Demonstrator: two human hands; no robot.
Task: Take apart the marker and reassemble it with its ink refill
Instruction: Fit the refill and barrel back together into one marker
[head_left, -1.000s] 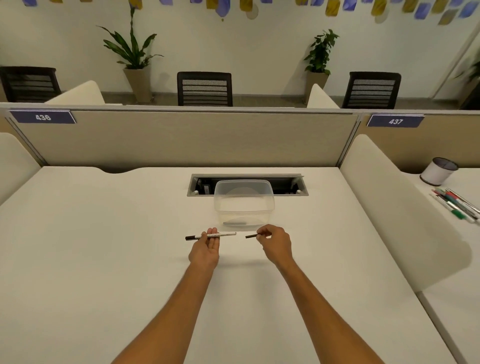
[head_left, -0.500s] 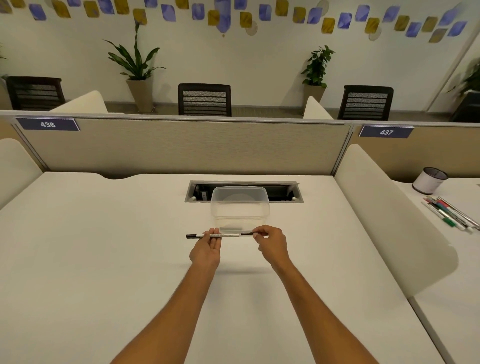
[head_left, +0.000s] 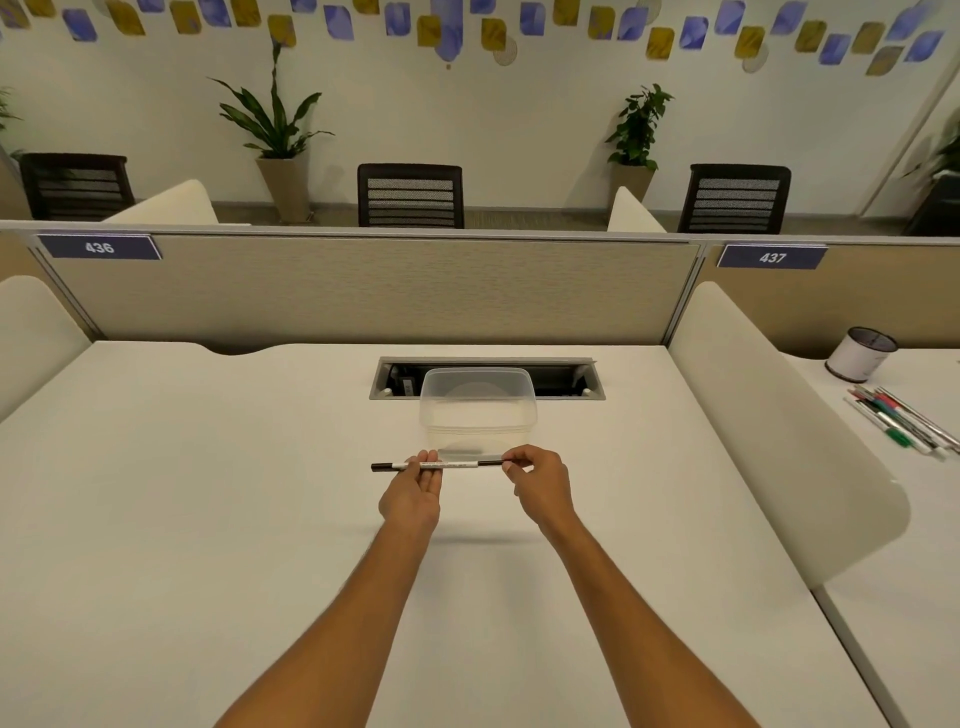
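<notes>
A thin white marker (head_left: 460, 464) with a black cap at its left end lies level above the desk, held between both hands. My left hand (head_left: 413, 493) holds the white barrel near its middle, fingers under it and thumb on top. My right hand (head_left: 537, 486) pinches the black piece at the marker's right end, which sits against the barrel. How deep that piece is seated cannot be told.
A clear plastic container (head_left: 477, 408) stands just beyond the hands, in front of a cable slot (head_left: 488, 378) in the white desk (head_left: 208, 493). On the neighbouring desk at right lie several markers (head_left: 904, 423) and a white cup (head_left: 860, 353). A curved divider (head_left: 779, 415) separates the desks.
One second ago the black end piece was apart from the barrel in my right hand. It has since been brought left and now meets the barrel's right end.
</notes>
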